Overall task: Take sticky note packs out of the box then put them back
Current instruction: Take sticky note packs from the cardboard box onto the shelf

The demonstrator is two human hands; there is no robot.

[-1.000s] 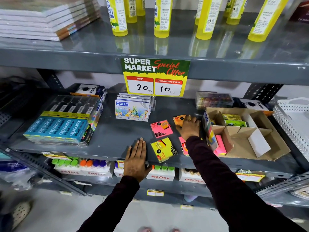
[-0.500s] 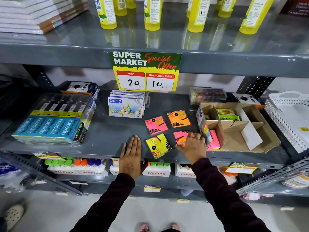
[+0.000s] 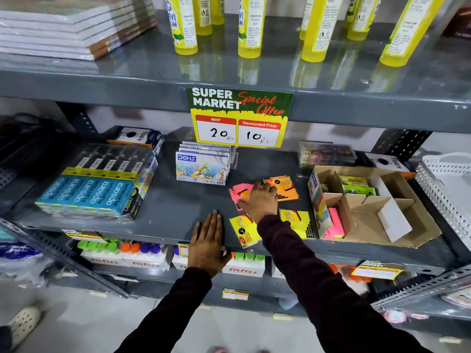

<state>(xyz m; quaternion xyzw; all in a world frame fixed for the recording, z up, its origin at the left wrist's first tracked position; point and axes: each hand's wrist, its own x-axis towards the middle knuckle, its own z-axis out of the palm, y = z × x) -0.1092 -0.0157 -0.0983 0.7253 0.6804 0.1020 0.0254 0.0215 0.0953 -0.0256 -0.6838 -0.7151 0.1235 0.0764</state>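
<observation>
Left hand [image 3: 207, 247] is laid flat, fingers together and holding nothing, on the front edge of the shelf [image 3: 163, 212]. Just right of it a yellow pack [image 3: 243, 231] is seen overhanging the shelf lip slightly; a second yellow pack [image 3: 297, 222] lies partly hidden beside the right sleeve. Further in, right hand [image 3: 260, 200] is pressed down on the pink pack [image 3: 239, 196], fingers curled over it; whether a real grip is closed cannot be told. An orange pack [image 3: 285, 188] lies touching or just beside that hand. The cardboard box [image 3: 377, 220] sits to the right, dividers inside, pink notes [image 3: 335, 222] in the front cell, green packs [image 3: 356, 186] in a rear cell.

Risks, as judged:
- The front yellow pack could be swept off the edge by the sleeve when the pink pack is carried across.
- The orange pack could be dragged along if the pink one is slid rather than lifted.
- The box is light and open; a push against a divider could shift it or fold the divider.
</observation>
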